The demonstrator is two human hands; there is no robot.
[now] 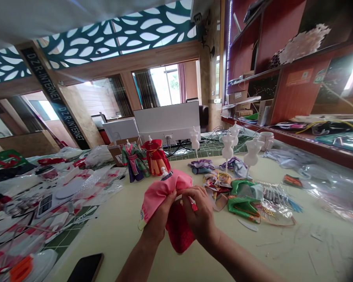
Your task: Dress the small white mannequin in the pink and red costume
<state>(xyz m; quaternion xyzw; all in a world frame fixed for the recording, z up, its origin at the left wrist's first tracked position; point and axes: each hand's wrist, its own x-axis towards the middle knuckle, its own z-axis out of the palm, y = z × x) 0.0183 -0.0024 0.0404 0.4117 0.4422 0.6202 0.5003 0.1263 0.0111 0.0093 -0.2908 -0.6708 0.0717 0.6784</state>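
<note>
Low over the table, my left hand (160,213) is closed around a miniature dress form wearing a pink doll jacket (164,190) and a red doll skirt (179,231). The form's white neck knob (164,171) pokes out at the top, tilted away from me. My right hand (198,209) is at the waist, thumb and fingers pinched together near the jacket's lower edge; whatever they pinch is hidden. Behind stand two dressed forms, one in a green and purple outfit (133,160), the other in a red and orange dress (156,156).
Several bare white dress forms (228,147) stand at the back right. Folded doll clothes, a green cloth (242,201) and a bag of small chains (275,199) lie to the right. A phone (86,268) lies front left, beside plastic bags and a scale (51,201). A monitor (167,121) stands behind.
</note>
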